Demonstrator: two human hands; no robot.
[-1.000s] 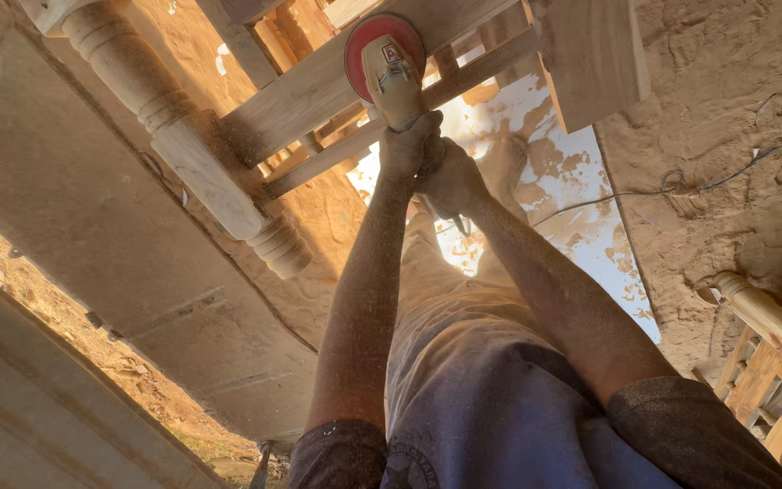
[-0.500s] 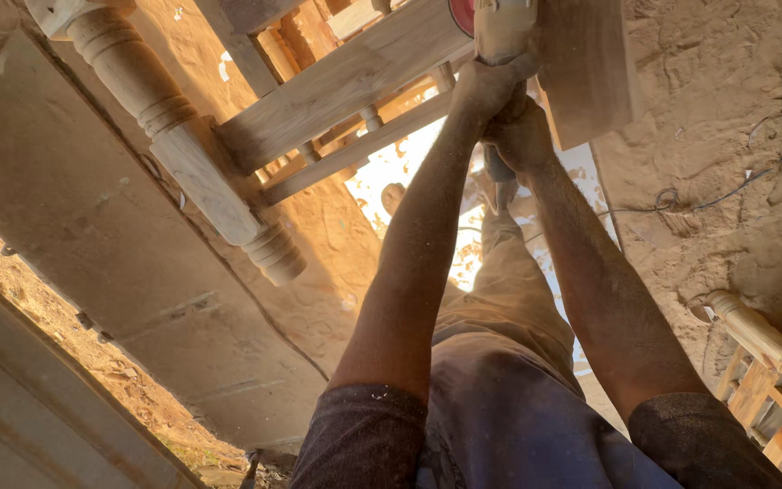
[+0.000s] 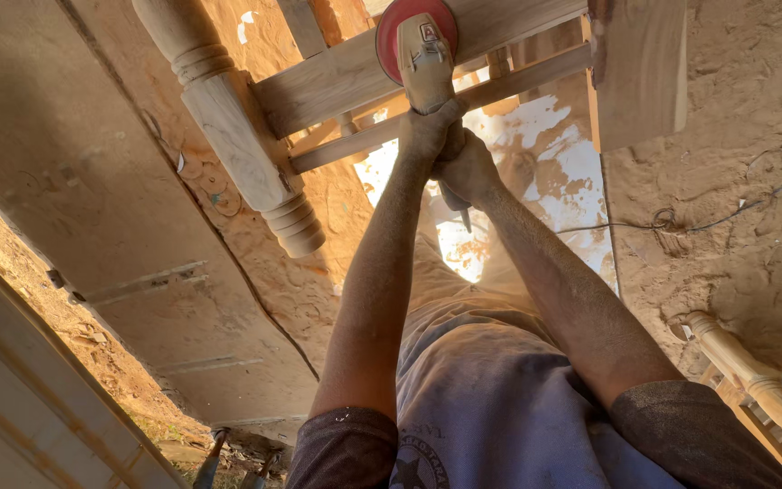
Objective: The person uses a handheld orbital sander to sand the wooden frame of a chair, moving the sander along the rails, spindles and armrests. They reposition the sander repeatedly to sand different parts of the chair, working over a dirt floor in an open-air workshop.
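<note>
An angle sander (image 3: 424, 63) with a red disc (image 3: 389, 27) rests against the wide rail (image 3: 328, 81) of a bare wooden furniture frame. My left hand (image 3: 427, 131) grips the sander's body just behind the head. Close behind it, my right hand (image 3: 470, 169) wraps the rear of the handle. Both arms are stretched out in front of me. A thinner rail (image 3: 518, 77) runs just below the wide one. A turned wooden leg (image 3: 237, 136) joins the frame on the left, and a square post (image 3: 640, 63) on the right.
Sawdust covers the ground around the frame. A thin cable (image 3: 690, 217) trails over the dust on the right. Another turned wooden piece (image 3: 748, 367) lies at the lower right. A large flat board (image 3: 74, 190) lies on the left, with a ribbed panel (image 3: 20, 398) beyond it.
The sander slid right along the rail toward the square post, then came back left; both hands stayed on it.
</note>
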